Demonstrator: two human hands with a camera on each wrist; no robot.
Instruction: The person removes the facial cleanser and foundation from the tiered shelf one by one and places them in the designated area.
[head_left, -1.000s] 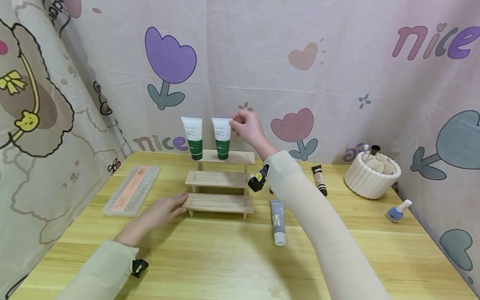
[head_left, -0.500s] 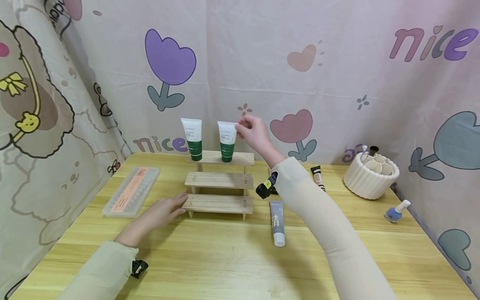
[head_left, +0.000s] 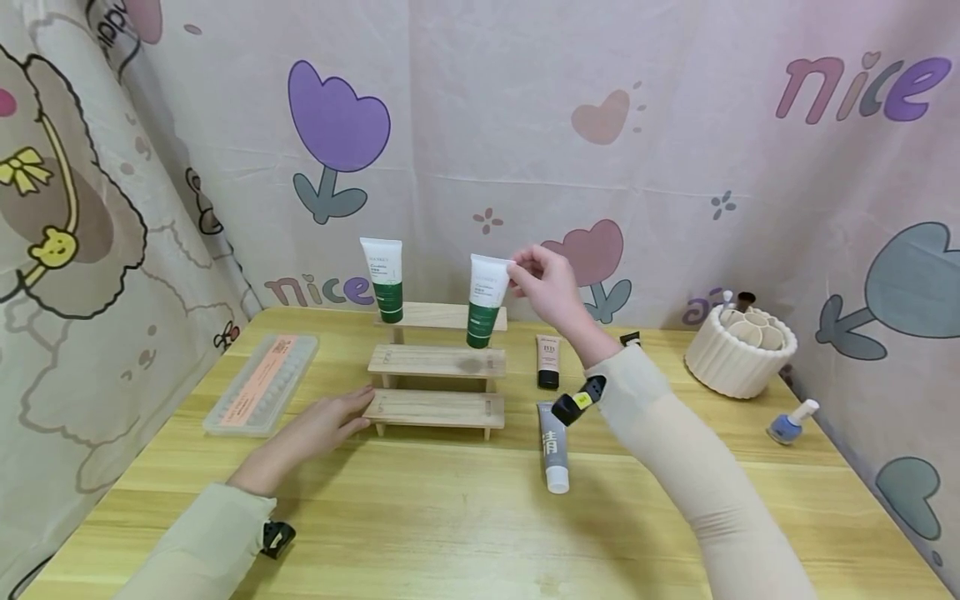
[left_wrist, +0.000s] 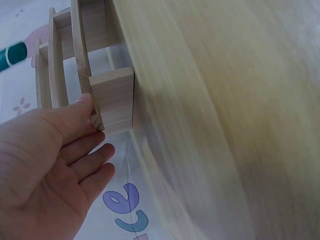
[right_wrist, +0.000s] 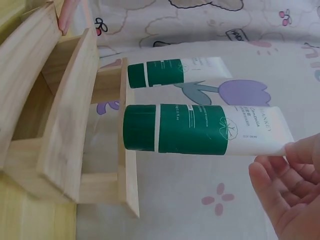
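Observation:
My right hand [head_left: 550, 286] pinches the flat white end of a green-and-white squeeze tube [head_left: 483, 312]. The tube hangs cap down and a little tilted, in front of the top tier's right end; its shadow falls on the middle tier. A matching tube [head_left: 385, 282] stands on its cap at the left of the top tier of the wooden three-step display stand [head_left: 437, 362]. At the left end of the lowest tier, my left hand [head_left: 322, 429] grips the stand. The left wrist view has the thumb [left_wrist: 84, 102] against the board's end, with the fingers curled below.
A grey-blue tube [head_left: 555, 446], a beige BB cream tube [head_left: 548, 358] and a mostly hidden black-ended tube [head_left: 631, 339] lie right of the stand. Farther right are a white brush holder [head_left: 738, 358] and blue nail polish [head_left: 787, 427]. A clear flat case [head_left: 261, 383] lies left.
My right hand has moved right and toward me with the tube, taking it off the top tier. The left hand stays on the stand. The BB cream tube has come into sight.

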